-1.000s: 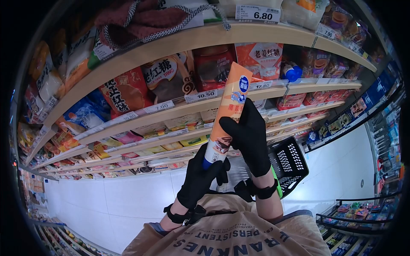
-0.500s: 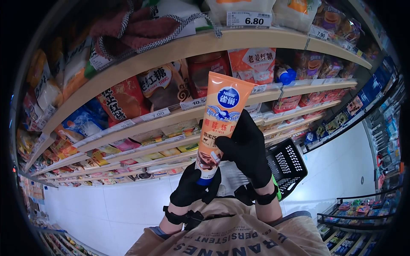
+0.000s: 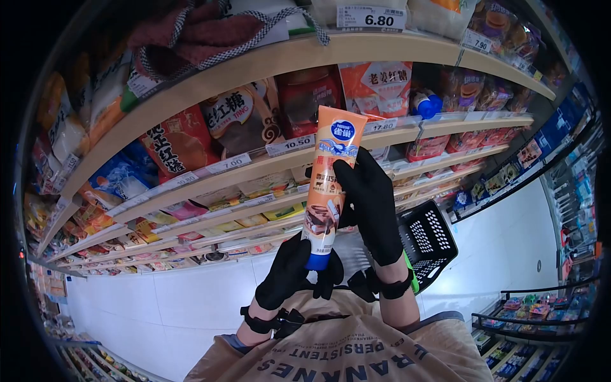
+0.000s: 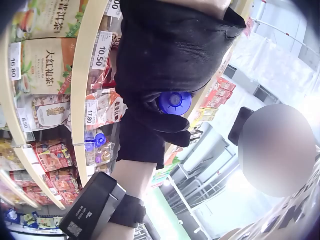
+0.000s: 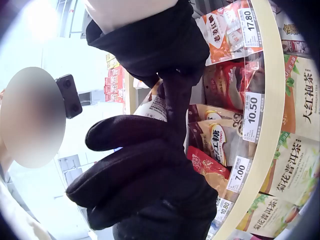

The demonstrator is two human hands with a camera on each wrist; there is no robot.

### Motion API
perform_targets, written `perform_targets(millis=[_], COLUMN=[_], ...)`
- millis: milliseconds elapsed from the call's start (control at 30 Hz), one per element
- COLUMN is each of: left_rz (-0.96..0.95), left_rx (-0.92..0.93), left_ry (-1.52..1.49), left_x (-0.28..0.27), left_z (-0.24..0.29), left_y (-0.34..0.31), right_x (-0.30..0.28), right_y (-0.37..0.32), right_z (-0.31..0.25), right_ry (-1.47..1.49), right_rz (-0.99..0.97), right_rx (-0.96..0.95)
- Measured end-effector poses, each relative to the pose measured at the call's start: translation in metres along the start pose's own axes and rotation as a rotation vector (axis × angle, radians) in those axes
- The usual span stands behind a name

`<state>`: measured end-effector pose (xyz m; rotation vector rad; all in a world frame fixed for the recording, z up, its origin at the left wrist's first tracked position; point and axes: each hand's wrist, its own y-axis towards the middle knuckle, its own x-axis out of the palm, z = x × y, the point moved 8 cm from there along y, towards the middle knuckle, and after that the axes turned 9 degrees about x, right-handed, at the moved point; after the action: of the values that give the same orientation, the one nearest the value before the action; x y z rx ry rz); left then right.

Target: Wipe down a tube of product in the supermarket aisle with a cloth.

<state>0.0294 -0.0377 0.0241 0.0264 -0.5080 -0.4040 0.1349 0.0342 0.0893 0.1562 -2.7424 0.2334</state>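
An orange and white tube stands nearly upright between two black-gloved hands, its printed front toward the head camera and its blue cap at the bottom. The left hand grips the lower end beside the cap; in the left wrist view the blue cap shows between the glove and its curled fingers. Higher up, the right hand holds the tube's right side, thumb across the front. The right wrist view shows the right glove, with part of the tube's white back behind it.
Shelves of bagged goods with price labels curve across the front. A dark red cloth lies on the top shelf. A black basket is right of the right hand, and a rack stands at lower right.
The tube tilted right at first, then turned its front to the head camera; now it stands more upright and looks narrower. The right hand has moved slightly up along it since half a second ago.
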Motion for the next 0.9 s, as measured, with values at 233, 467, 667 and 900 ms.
perform_targets(millis=[233,467,667,900], left_rz=[0.038,0.137,0.426,0.260], left_rx=[-0.011,0.034,-0.180,-0.247], left_ry=[0.007,0.058,-0.545,-0.527], left_x=[-0.004,-0.005,-0.020,-0.008], left_z=[-0.006,-0.002,-0.032,-0.025], left_y=[0.003,0.009,-0.001,0.000], right_x=[-0.007,-0.007,-0.008,0.015], right_y=[-0.002,-0.007,0.001,-0.001], right_z=[0.000,-0.006,0.009,0.010], right_ry=[0.013,-0.068,-0.091,-0.153], right_rz=[0.023,0.042,-0.192,-0.271], right_rx=[-0.022,-0.042,0.059,-0.098])
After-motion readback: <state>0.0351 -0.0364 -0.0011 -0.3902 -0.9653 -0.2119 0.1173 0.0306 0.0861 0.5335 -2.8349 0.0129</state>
